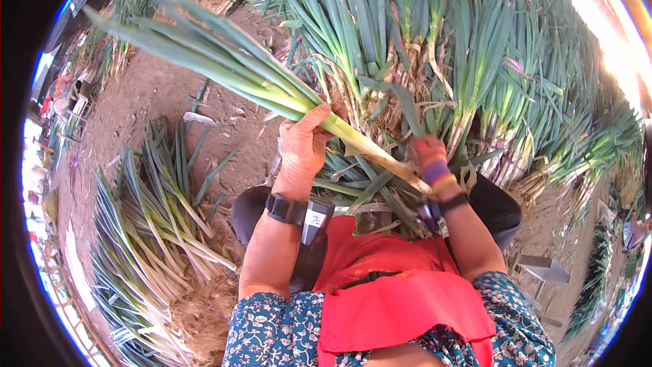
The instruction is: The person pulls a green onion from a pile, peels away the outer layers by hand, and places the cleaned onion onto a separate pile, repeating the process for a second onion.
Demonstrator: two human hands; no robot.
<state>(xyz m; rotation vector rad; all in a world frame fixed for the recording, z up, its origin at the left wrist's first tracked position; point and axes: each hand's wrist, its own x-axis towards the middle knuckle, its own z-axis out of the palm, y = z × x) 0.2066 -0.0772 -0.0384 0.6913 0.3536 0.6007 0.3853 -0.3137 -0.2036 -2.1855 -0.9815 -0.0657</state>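
Observation:
A large green onion point(367, 147) lies slantwise before me, its leaves up to the left and its root end down to the right. My left hand point(303, 144) is closed around the stem where the green leaves begin. Beside the root end is my right hand point(435, 163), in a purple and orange glove and slightly blurred. Its fingers look closed around the lower end of a limp green leaf strip point(407, 105); the fingertips are partly hidden. Loose stripped leaves point(370, 187) lie heaped between my knees, just under the onion.
Dense bundles of untrimmed green onions point(489, 61) fill the ground ahead and to the right. A pile of onions with pale stems point(153, 231) rests at my left, roots toward me. Bare soil point(129, 119) shows on the left. A metal piece point(543, 268) stands by my right elbow.

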